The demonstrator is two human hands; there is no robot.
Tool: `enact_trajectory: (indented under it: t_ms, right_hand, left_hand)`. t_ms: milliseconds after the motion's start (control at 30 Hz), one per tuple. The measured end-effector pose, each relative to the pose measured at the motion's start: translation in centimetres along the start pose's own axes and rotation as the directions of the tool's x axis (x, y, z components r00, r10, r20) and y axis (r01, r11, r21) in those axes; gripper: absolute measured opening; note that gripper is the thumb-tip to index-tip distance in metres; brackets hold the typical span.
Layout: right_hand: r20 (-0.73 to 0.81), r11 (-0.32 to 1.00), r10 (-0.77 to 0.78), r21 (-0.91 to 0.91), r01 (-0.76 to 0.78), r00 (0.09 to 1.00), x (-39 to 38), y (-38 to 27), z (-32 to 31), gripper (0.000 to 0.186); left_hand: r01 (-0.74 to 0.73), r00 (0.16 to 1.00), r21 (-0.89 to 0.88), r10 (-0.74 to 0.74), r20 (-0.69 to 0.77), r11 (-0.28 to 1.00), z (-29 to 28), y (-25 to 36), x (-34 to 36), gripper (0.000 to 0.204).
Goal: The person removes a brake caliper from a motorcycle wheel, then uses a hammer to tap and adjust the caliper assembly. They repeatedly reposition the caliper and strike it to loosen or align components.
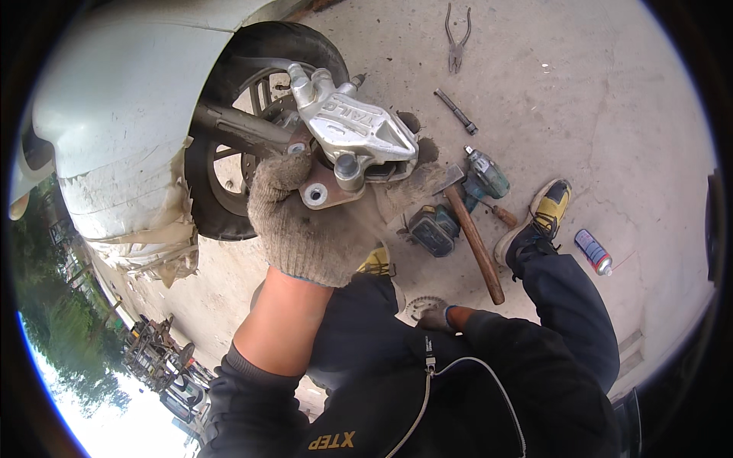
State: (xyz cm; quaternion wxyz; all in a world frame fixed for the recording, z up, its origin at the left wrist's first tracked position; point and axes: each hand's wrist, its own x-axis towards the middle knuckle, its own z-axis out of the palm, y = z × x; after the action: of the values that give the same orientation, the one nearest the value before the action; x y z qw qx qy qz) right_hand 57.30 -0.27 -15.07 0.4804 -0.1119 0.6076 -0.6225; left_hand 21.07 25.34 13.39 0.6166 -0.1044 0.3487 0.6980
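Close to me, a silver brake caliper [353, 126] with a rusty brown mounting bracket [327, 185] is held up in front of the wheel. My left hand [301, 217], in a knitted work glove, is closed round the bracket's lower edge; most of its fingers are behind the part. A hose runs from the caliper's top toward the wheel. Low down by my lap is my right hand [435, 317], gloved as well, beside a round toothed metal part [424, 305]. Its fingers are mostly hidden, so whether it grips that part is unclear.
A black-tyred wheel [286, 46] stands under a white, torn body panel [130, 114]. On the concrete lie pliers [456, 55], an extension bar [456, 111], a cordless impact wrench [485, 177], a wooden-handled hammer [475, 243] and a spray can [593, 252]. My shoes are beside the tools.
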Motion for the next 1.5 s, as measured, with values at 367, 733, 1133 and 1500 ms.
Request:
enact_trajectory:
  t_ms: [367, 733, 1133, 1500]
  right_hand:
    - [-0.257, 0.957, 0.29, 0.077, -0.28, 0.922, -15.3, -5.4, -13.0, 0.038]
    - [-0.689, 0.862, 0.489, 0.287, -0.417, 0.535, -18.4, -10.5, -18.9, 0.054]
    - [-0.827, 0.803, 0.545, 0.467, -0.371, 0.138, -21.1, -11.6, -17.7, 0.045]
    - [-0.702, 0.636, 0.705, 0.558, -0.534, 0.105, -19.1, -5.3, -20.0, 0.056]
  left_hand:
    - [0.068, 0.992, -0.203, -0.087, -0.088, 0.977, 0.8, -0.5, 1.6, 0.063]
    - [-0.034, 0.995, -0.012, 0.033, -0.097, 0.999, 1.9, -1.9, 4.0, 0.043]
    - [-0.156, 0.988, 0.011, 0.156, -0.017, 0.988, 3.3, -0.8, -1.0, 0.046]
    - [-0.007, 0.988, -0.177, 0.034, 0.151, 0.984, 2.0, 1.7, -1.6, 0.05]
